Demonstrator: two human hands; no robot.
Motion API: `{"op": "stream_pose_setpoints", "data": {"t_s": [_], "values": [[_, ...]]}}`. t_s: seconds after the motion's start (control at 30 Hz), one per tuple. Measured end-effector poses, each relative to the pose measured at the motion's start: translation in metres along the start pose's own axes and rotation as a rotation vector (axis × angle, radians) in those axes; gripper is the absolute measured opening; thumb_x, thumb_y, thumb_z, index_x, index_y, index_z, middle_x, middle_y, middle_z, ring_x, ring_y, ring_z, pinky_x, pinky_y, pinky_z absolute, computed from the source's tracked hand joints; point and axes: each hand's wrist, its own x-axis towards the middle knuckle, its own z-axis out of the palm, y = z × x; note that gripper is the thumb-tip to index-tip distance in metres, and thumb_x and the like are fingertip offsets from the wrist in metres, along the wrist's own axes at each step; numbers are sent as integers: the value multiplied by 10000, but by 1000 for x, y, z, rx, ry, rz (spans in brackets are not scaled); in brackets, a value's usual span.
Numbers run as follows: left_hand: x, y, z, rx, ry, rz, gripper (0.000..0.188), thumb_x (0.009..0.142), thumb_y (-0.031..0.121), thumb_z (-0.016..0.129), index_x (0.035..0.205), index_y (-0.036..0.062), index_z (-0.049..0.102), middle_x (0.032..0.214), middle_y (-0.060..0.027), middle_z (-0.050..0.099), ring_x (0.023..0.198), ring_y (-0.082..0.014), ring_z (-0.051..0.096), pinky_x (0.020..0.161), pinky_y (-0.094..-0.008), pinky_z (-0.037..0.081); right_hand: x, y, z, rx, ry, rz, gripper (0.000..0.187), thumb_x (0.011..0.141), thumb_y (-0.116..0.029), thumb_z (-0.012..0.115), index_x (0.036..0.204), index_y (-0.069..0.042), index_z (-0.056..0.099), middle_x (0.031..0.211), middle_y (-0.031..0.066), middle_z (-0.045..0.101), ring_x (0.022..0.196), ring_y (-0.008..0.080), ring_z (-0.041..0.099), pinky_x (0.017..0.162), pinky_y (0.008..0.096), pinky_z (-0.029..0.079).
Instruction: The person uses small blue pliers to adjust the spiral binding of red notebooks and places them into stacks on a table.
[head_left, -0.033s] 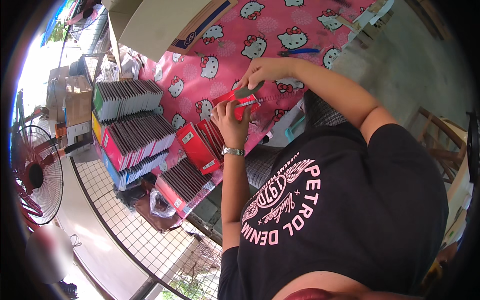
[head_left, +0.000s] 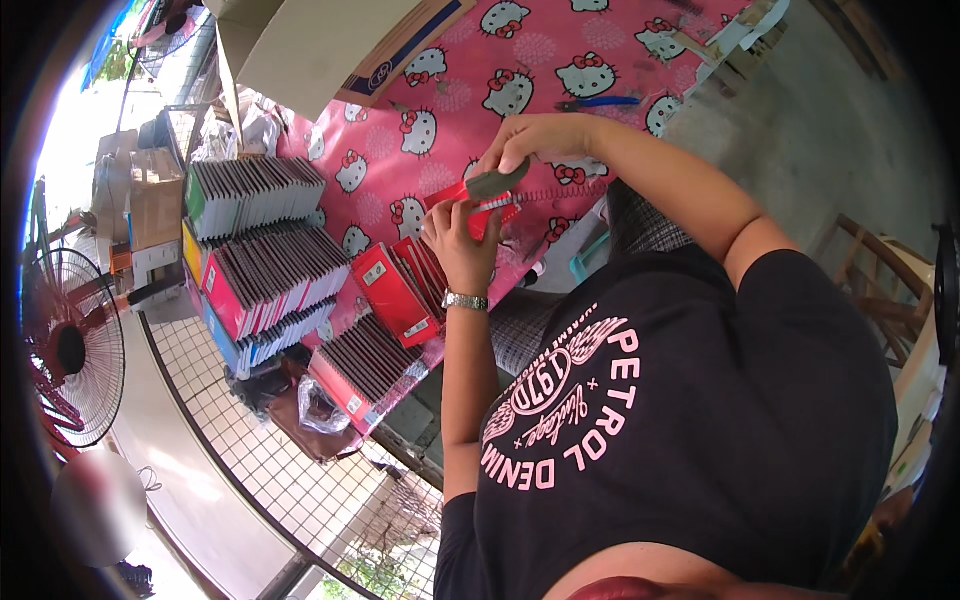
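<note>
Before me on the table lies a small red notebook point(head_left: 508, 212). My left hand point(head_left: 462, 240) rests on its near left part, fingers curled over its edge and thumb apart. My right hand point(head_left: 535, 142) pinches a flat, dark grey-green rounded piece point(head_left: 498, 183), whose kind I cannot make out, over the notebook's edge. A loose spiral coil point(head_left: 562, 194) runs out from that edge toward the right. Beside my left wrist is a small pile of red spiral notebooks point(head_left: 392, 298), partly fanned.
At the left stand stacks of spiral notebooks point(head_left: 262, 275) with coloured covers, and more red ones point(head_left: 368, 362) near the table edge. A cardboard box point(head_left: 320, 50) is at the back. Blue-handled pliers point(head_left: 598, 103) lie on the pink patterned tablecloth point(head_left: 450, 130). A fan point(head_left: 75, 350) stands far left.
The dark rounded piece in my right hand has tilted slightly, showing more of its flat face. My left hand keeps its place on the notebook.
</note>
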Motion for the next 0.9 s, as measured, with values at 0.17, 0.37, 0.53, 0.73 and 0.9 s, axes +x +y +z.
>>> {"op": "stream_pose_setpoints", "data": {"t_s": [0.17, 0.37, 0.53, 0.73, 0.9], "values": [[5, -2, 0, -48, 18, 12, 365, 736, 178, 777, 1041, 51, 621, 1069, -131, 595, 1060, -347, 519, 926, -460, 408, 0, 1, -6, -168, 90, 8, 376, 756, -164, 679, 1081, 20, 722, 1198, 141, 674, 1134, 210, 615, 977, 318, 439], [-3, -22, -4, -93, 72, -47, 329, 752, 145, 766, 1024, 48, 609, 1052, -139, 597, 1040, -338, 543, 935, -456, 413, 6, -1, -3, -241, 67, -19, 365, 770, -169, 689, 1068, 40, 717, 1203, 189, 663, 1194, 228, 586, 1013, 339, 431], [-1, -27, -8, -111, 39, -90, 309, 769, 136, 755, 1026, 50, 607, 1056, -131, 596, 1042, -340, 543, 919, -452, 427, 20, 4, -3, -96, -55, -30, 351, 784, -176, 687, 1069, 27, 716, 1169, 150, 679, 1113, 193, 619, 993, 321, 443], [-3, -36, -8, -148, -18, -116, 320, 770, 146, 749, 1039, 58, 600, 1066, -124, 599, 1033, -335, 557, 910, -446, 436, 34, -5, 2, -53, -137, 30, 357, 803, -166, 672, 1103, 25, 700, 1109, 99, 699, 1052, 147, 625, 944, 289, 461], [1, -38, -9, -216, 9, -104, 353, 773, 135, 753, 1067, 45, 578, 1045, -126, 601, 1012, -336, 557, 895, -431, 444, 36, -10, 8, 235, -173, -61, 363, 803, -158, 667, 1113, 29, 695, 1155, 93, 682, 1055, 162, 622, 950, 290, 454]]}}
